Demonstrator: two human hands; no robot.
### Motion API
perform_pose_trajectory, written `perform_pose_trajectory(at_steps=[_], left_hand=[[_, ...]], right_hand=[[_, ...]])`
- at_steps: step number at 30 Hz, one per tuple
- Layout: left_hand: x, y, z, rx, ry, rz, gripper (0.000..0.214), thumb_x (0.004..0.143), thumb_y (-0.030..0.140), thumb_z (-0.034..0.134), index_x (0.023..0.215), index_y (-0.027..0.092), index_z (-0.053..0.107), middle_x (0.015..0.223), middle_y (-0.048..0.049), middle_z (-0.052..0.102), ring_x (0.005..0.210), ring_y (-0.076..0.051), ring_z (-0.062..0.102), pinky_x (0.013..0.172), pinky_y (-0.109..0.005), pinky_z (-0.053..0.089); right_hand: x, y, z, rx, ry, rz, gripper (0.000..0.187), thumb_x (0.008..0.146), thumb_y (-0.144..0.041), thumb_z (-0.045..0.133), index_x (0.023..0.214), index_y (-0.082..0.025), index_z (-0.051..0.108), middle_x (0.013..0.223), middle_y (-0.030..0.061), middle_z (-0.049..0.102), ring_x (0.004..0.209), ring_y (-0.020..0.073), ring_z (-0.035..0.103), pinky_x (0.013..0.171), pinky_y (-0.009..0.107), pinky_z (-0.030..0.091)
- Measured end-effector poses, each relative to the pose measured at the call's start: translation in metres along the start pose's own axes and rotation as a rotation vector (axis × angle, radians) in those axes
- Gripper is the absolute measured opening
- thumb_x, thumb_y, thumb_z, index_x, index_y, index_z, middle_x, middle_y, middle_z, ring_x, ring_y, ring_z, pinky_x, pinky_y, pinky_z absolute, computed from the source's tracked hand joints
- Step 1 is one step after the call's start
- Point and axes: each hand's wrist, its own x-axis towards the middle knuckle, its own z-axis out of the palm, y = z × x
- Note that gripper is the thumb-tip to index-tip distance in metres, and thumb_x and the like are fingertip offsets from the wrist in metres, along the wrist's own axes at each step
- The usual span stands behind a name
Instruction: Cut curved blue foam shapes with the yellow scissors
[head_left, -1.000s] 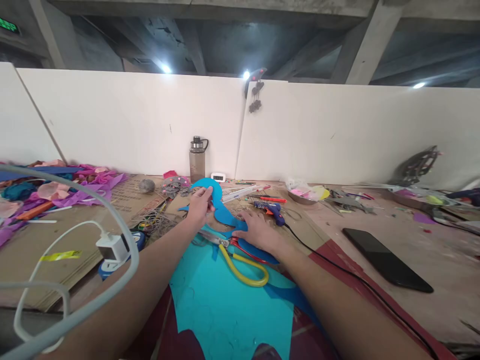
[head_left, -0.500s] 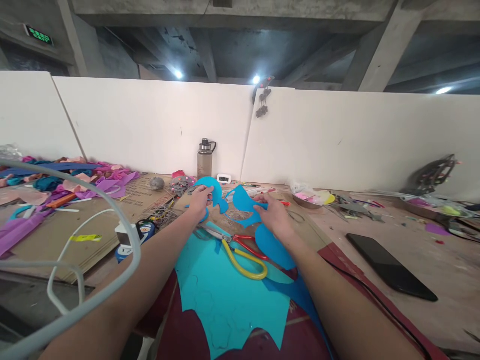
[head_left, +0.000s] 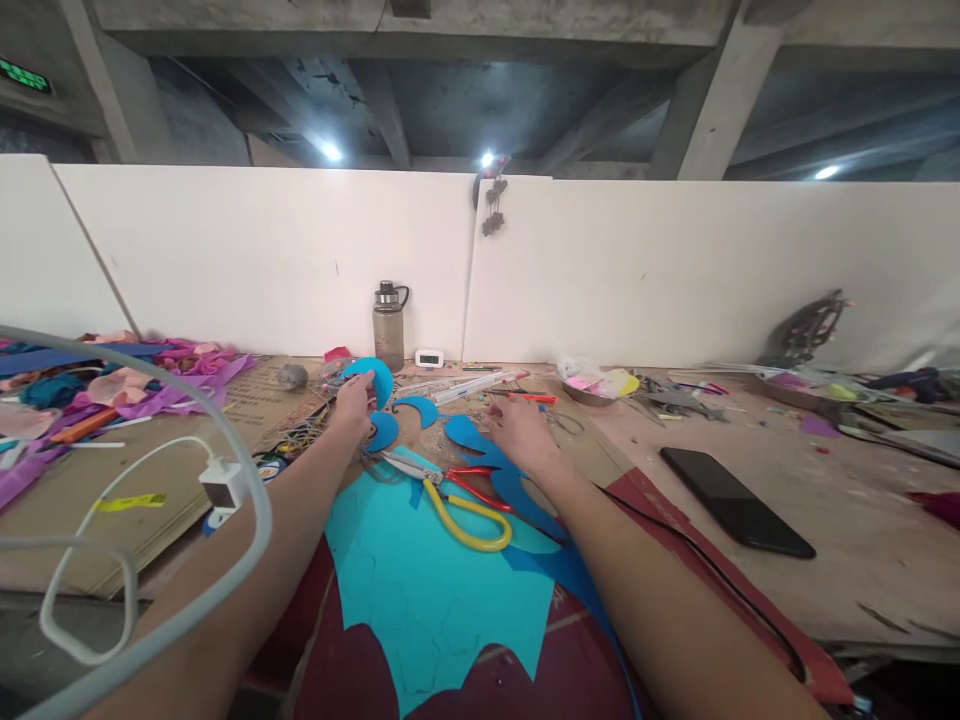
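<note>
My left hand point(head_left: 352, 402) pinches a round blue cut-out point(head_left: 373, 378) at the far middle of the bench. Two more blue curved pieces lie close by, one point(head_left: 384, 431) just under that hand and one point(head_left: 417, 409) to its right. My right hand point(head_left: 519, 435) rests palm down with fingers spread on a larger blue scrap point(head_left: 480, 443). Scissors with a yellow and a red handle point(head_left: 459, 501) lie between my forearms on a turquoise sheet point(head_left: 427, 590).
A water bottle point(head_left: 387, 324) and small timer point(head_left: 428, 357) stand at the white back wall. A black phone point(head_left: 733, 499) lies to the right. Pink and purple scraps point(head_left: 120, 380), a white charger with cable point(head_left: 221, 482), cardboard point(head_left: 97, 490) and a tray of bits point(head_left: 600, 385) surround the area.
Both hands came down toward the bench. The right hand let its blue scrap drop flat and now rests on it. The left hand shifted left with the round piece.
</note>
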Motion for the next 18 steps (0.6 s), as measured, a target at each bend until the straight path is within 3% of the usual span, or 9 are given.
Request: perform_pose_trajectory(at_steps=[4, 7, 18], left_hand=[[-0.002, 0.001, 0.004, 0.014, -0.045, -0.049, 0.007, 0.076, 0.018, 0.062, 0.07, 0.016, 0.058, 0.061, -0.0012, 0.061, 0.053, -0.012, 0.057, 0.051, -0.023, 0.043], [-0.005, 0.003, 0.008, 0.031, -0.088, -0.082, 0.006, 0.077, 0.017, 0.058, 0.073, 0.015, 0.061, 0.065, -0.0044, 0.065, 0.055, -0.015, 0.061, 0.053, -0.026, 0.046], [-0.001, 0.001, 0.001, 0.04, -0.065, -0.05, 0.004, 0.073, 0.015, 0.063, 0.076, 0.015, 0.06, 0.072, -0.0066, 0.068, 0.054, -0.011, 0.059, 0.045, -0.021, 0.037]], right_hand=[[0.002, -0.002, 0.006, 0.037, -0.043, -0.056, 0.011, 0.088, -0.02, 0.067, 0.095, -0.014, 0.072, 0.101, 0.0128, 0.069, 0.098, 0.0228, 0.063, 0.09, 0.032, 0.046], [0.003, -0.005, 0.013, 0.082, -0.066, -0.096, 0.009, 0.087, -0.019, 0.068, 0.094, -0.014, 0.072, 0.1, 0.01, 0.069, 0.092, 0.0185, 0.064, 0.086, 0.028, 0.047], [-0.002, -0.012, 0.012, 0.162, -0.078, -0.172, 0.006, 0.087, -0.017, 0.066, 0.09, -0.015, 0.071, 0.091, 0.0076, 0.069, 0.082, 0.0175, 0.062, 0.079, 0.028, 0.047]])
